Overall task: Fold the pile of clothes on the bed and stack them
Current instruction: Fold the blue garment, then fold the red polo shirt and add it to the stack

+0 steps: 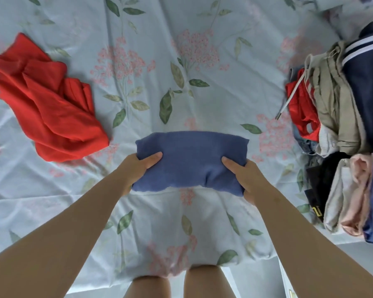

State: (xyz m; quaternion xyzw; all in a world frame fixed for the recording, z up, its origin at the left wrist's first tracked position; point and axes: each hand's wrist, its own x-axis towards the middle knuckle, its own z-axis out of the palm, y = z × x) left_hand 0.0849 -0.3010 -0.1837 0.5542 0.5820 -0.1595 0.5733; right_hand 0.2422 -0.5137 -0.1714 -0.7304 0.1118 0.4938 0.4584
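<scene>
Both arms outstretched, left hand [139, 166] and right hand [244, 175] grip folded blue garment [192, 155].

The folded blue garment [192, 160] looks like soft, matt knit cloth with a faintly fuzzy face. The red garment [45, 104] is thinner, smoother fabric, and the floral bedsheet [181, 61] is smooth, creased woven cloth.
</scene>
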